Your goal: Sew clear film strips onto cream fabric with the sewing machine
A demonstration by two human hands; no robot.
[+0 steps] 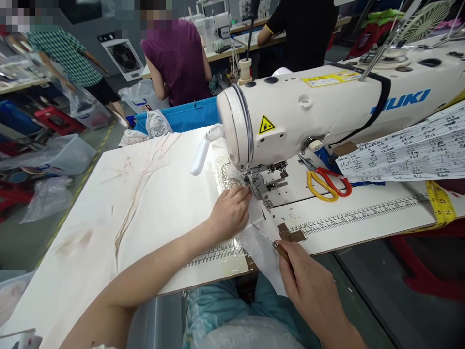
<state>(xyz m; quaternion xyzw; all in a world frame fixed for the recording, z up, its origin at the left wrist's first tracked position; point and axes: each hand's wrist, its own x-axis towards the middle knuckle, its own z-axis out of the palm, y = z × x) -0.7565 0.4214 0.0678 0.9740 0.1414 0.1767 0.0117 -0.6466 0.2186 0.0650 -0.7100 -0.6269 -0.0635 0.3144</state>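
Note:
A white sewing machine (276, 116) stands on the white table (170, 194). Sheer white fabric (263, 249) runs from the presser foot area down over the table's front edge. My left hand (232, 211) lies beside the needle area with its fingers pressed together on the fabric; the fingertips are partly hidden by the machine. My right hand (308, 286), lower right, is closed round the wooden handle of a thin metal awl (281, 251). The awl's tip touches or hovers over the fabric, just right of my left hand.
Scissors (329, 185) with yellow and red handles lie right of the needle area. Paper sheets with writing (407, 150) and a yellow tape measure (441, 203) are further right. Thin beige strips (136, 198) lie on the left. Several people are beyond the table.

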